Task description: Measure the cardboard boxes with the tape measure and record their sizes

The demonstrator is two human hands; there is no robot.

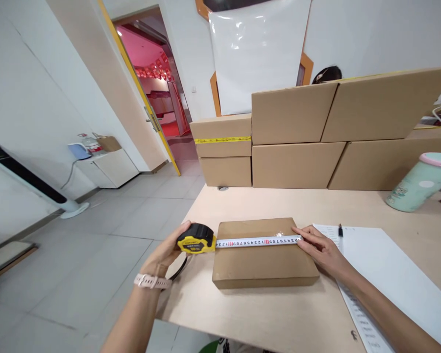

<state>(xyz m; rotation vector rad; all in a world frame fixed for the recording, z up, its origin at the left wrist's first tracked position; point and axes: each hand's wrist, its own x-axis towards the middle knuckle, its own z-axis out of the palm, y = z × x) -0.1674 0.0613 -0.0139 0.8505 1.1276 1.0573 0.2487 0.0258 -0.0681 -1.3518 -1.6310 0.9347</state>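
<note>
My left hand (168, 246) is closed around a yellow and black tape measure (196, 238) at the left edge of a flat brown cardboard box (260, 267). From its case the white blade (257, 241) runs across the box's top, numbers showing. At the right end, the fingers of my right hand (318, 243) press the blade's tip against the box's edge; the tip itself is partly hidden under them. A dark strap (179, 269) hangs below the tape measure. The box lies flat on the pale wooden table (257, 314).
Stacked cardboard boxes (294, 164) line the table's back, with a person's head (327, 74) partly visible behind. On the right are paper sheets (393, 274), a black pen (340, 231) and a mint-green tumbler (421, 182). The table's left edge drops to a tiled floor (132, 220).
</note>
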